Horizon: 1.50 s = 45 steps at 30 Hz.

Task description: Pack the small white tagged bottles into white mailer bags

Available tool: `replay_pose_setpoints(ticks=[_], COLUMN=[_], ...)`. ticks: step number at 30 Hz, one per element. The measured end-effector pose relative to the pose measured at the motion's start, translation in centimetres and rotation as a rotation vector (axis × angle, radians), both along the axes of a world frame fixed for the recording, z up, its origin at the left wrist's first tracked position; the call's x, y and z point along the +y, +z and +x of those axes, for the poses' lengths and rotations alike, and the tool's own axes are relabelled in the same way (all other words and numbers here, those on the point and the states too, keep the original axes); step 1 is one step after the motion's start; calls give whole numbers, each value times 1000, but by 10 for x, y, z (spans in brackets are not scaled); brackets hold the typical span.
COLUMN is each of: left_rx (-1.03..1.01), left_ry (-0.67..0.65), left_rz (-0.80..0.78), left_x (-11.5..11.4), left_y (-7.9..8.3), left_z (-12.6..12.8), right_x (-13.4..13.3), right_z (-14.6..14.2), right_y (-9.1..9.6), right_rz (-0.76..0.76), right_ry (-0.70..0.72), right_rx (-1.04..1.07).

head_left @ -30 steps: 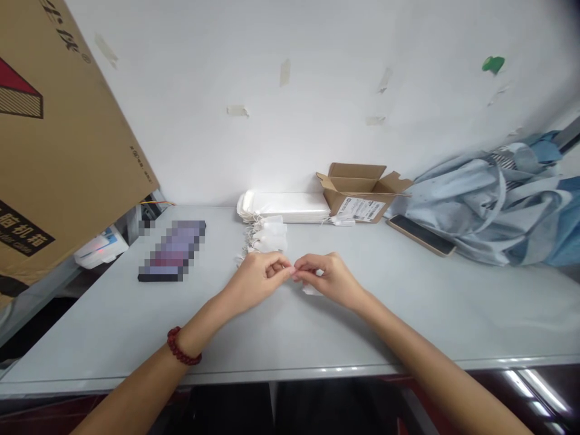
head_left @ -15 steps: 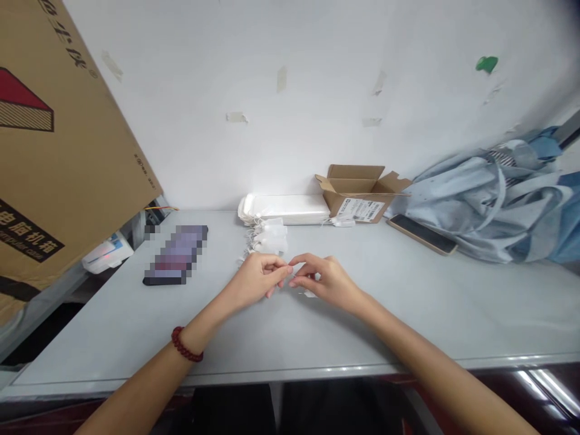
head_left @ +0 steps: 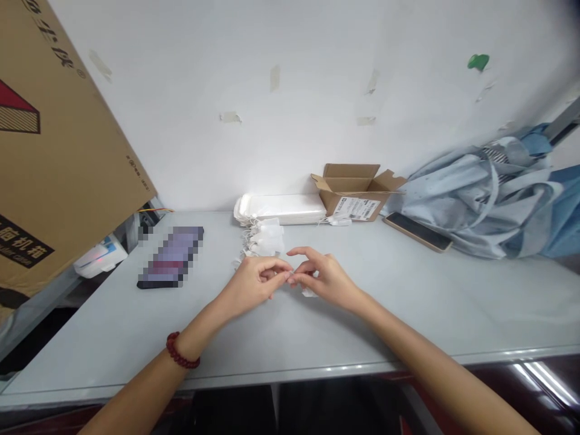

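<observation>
Over the middle of the table, my left hand [head_left: 257, 281] and my right hand [head_left: 324, 279] meet fingertip to fingertip, both pinching. Between them shows a thin white string, only partly visible. A small white tag [head_left: 309, 292] shows just under my right hand, mostly covered by its fingers. My right index finger is raised off the pinch. Just beyond my left hand lies a pile of white string tags [head_left: 268, 238], their loops pointing left. Behind the pile is a stack of long white cards [head_left: 287, 206] with strings at the left end.
An open cardboard box [head_left: 348, 192] stands by the wall, with another small bunch of tags [head_left: 338, 220] in front. To its right are a phone [head_left: 417, 232] and a blue-grey cloth bag [head_left: 466, 193]. A blurred-out phone [head_left: 171, 257] and a large carton [head_left: 67, 145] are at left.
My fingertips have come together at the string, and my right index finger has lifted away from the pinch. The whole view has shifted slightly.
</observation>
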<state>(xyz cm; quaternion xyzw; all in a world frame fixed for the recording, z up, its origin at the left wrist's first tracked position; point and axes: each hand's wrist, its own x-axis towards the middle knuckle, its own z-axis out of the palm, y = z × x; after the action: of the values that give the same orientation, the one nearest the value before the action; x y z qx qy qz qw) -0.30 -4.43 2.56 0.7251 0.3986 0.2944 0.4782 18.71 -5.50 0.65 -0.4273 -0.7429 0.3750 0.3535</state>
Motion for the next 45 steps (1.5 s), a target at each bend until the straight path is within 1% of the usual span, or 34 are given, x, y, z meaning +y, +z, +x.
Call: replay_pose_setpoints(ticks=[3,7,11,13,16,19,22,25,32,45], left_rx=[-10,-91,-212,-257,-303,-325,-337,-362,-362,-364], left_ry=[10,75,168,185,176,152,134,144,153,201], left_rz=[-9,-40,-90,-114,-161,-200,-231,-247,-223,-194], left_x=[2,8,11,11,9,9,10,11,14,18], left_y=[-3,-5,1,4,7,5,3,3,4,0], left_z=[-1,-4,-6,-6,-6,-6,-7,-9,-12,-13], right_x=[1,4,8,7,6,4,2,0,-3,-3], right_z=[0,4,7,6,1,-3,-5,-5,-3,1], right_y=[0,-1,-4,-6,-7,-6,-3,0,8,10], right_rz=[19,-1,-23,-19,10,42,41,39,55,58], right_ry=[-1,5,91,110,90,56,49,43,4,6], right_rx=[-4,-57,-134,-141,-158,-176,-186,-169,-118,-48])
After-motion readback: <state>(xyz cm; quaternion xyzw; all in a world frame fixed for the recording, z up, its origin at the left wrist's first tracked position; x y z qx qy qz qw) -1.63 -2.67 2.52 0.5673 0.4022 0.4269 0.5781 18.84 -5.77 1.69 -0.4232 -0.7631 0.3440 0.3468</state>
